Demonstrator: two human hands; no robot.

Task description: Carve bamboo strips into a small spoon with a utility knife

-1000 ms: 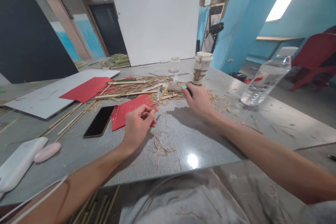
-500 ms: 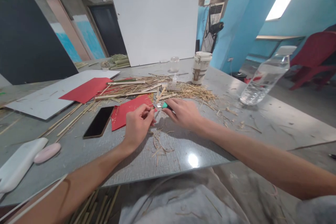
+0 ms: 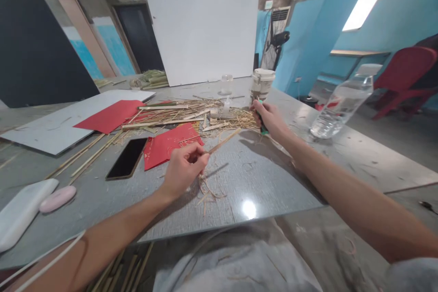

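Green-and-black handheld tool (image 3: pixel 263 127) gripped in the right hand (image 3: pixel 272 120); tan, slender strip (image 3: pixel 225 140) pinched in the left hand (image 3: pixel 185 164) above the grey table (image 3: pixel 263 182). Could twist or snap under sideways pressure, being thin and held at one end.

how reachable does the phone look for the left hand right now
Probably yes: the phone lies uncovered to the left of the left hand, with only red paper lying partly between, though that hand pinches a thin strip.
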